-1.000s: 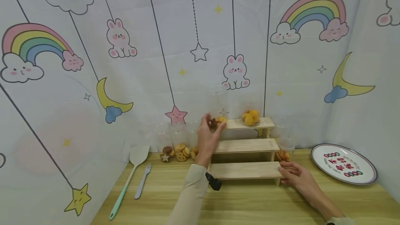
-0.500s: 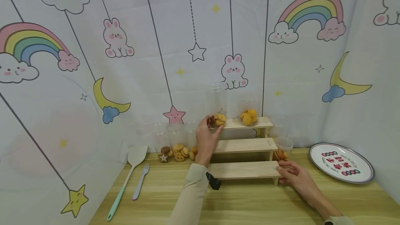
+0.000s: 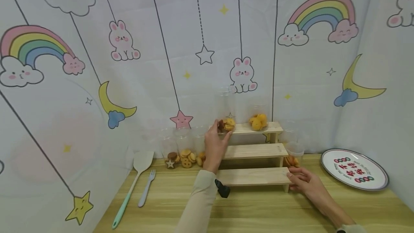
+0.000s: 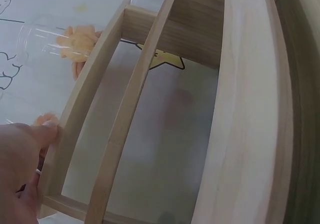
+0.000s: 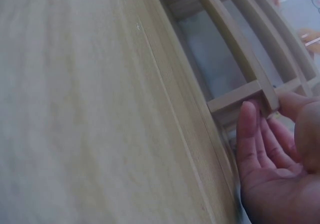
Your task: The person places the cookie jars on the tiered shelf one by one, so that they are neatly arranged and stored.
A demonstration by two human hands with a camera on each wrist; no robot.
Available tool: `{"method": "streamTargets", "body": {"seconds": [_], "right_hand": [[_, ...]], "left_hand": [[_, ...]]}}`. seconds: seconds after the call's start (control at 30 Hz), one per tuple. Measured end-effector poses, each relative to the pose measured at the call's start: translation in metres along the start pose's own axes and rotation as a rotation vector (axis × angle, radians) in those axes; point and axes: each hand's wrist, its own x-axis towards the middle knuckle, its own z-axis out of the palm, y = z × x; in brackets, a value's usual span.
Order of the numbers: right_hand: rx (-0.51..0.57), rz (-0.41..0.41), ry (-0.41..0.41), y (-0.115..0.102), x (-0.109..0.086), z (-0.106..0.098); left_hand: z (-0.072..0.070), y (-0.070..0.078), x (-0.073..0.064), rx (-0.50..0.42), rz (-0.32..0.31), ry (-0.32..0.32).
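Observation:
A three-tier wooden display stand [image 3: 253, 176] rises in steps against the backdrop. On the left end of its top step is a tall clear jar [image 3: 225, 105] with brown and yellow cookies in its bottom. My left hand [image 3: 216, 147] holds this jar low down, thumb on one side and fingers on the other. In the left wrist view the thumb lies along the top step's edge. My right hand [image 3: 305, 182] pinches the right end of the lowest step, thumb above and fingertips below the board, as the right wrist view [image 5: 272, 154] shows.
Another jar [image 3: 258, 120] of yellow snacks stands on the top step's right. Several cookie jars [image 3: 186, 157] stand left of the stand, partly behind my left arm; more jars [image 3: 293, 155] are at its right. A spatula [image 3: 129, 193], a fork [image 3: 147, 188] and a plate [image 3: 355, 170] flank them.
The view shifts slightly. Both hands stay nearly where they were, the left at the jar and the right at the lowest step's end.

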Motion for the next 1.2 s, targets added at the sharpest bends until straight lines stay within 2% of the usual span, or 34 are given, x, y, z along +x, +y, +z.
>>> {"method": "streamTargets", "body": {"seconds": [0.27,0.33,0.4,0.47,0.57,0.63,0.73,0.8,0.9,1.0,1.2], "right_hand": [[-0.001,0.010,-0.002,0.000,0.000,0.000],[0.000,0.011,0.000,0.000,0.000,0.000],[-0.003,0.011,0.001,0.001,-0.001,0.000],[-0.004,0.011,0.003,0.003,-0.002,0.001],[-0.007,0.013,0.000,0.002,-0.003,0.002],[-0.007,0.014,0.001,0.001,-0.003,0.002],[-0.020,0.008,-0.002,-0.003,-0.002,-0.001],[-0.024,0.002,-0.001,-0.004,-0.001,-0.002],[-0.026,-0.002,0.000,-0.003,-0.001,-0.004],[-0.022,0.003,-0.001,-0.001,-0.001,-0.004],[-0.024,0.009,-0.002,-0.001,-0.001,-0.001]], "left_hand": [[0.004,-0.001,-0.002,0.031,0.043,0.002],[0.004,-0.002,-0.003,0.015,0.041,0.000],[0.003,-0.004,-0.005,-0.052,0.028,-0.003],[0.001,-0.007,-0.009,-0.168,-0.005,-0.008],[-0.007,-0.012,-0.021,-0.361,-0.032,0.036],[-0.012,-0.016,-0.030,-0.454,-0.042,0.073],[-0.019,-0.022,-0.040,-0.521,-0.051,0.131],[-0.023,-0.028,-0.044,-0.554,-0.063,0.142],[-0.028,-0.036,-0.047,-0.586,-0.074,0.143],[-0.034,-0.047,-0.045,-0.606,-0.059,0.140],[-0.064,-0.077,-0.042,-0.541,-0.032,0.188]]}}
